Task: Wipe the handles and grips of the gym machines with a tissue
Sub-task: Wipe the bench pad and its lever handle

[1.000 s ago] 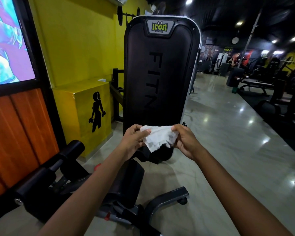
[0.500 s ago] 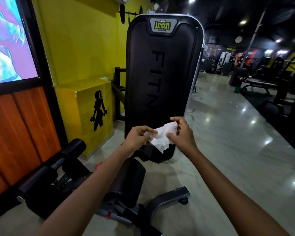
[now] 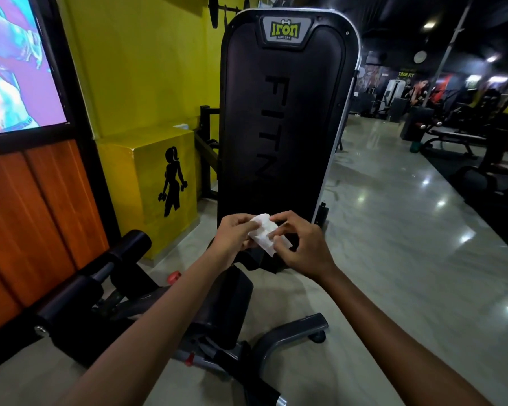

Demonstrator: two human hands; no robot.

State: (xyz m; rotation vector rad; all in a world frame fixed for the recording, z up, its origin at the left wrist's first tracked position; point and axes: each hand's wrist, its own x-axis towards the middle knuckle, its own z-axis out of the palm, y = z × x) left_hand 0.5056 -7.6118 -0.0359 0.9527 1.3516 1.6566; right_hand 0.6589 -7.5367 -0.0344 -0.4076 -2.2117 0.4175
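Observation:
A white tissue [image 3: 265, 233] is folded small between both hands at chest height. My left hand [image 3: 234, 236] pinches its left edge with thumb and fingertips. My right hand [image 3: 301, 247] holds its right side, fingers curled over the paper. Right behind them rises the tall black shroud of a gym machine [image 3: 285, 118] with an "Iron" badge on top. Below my arms lies the machine's black padded roller [image 3: 100, 276] on a bar and its dark seat pad [image 3: 232, 306].
A yellow box [image 3: 156, 183] with a black figure stands against the yellow wall on the left, beside an orange wood panel [image 3: 33, 218]. Grey machine feet [image 3: 291, 336] spread across the glossy floor. Benches and other machines [image 3: 452, 136] fill the far right.
The hands have come closer together and the tissue, stretched wide a second ago, is now folded into a smaller wad. The view has drifted slightly nearer the machine.

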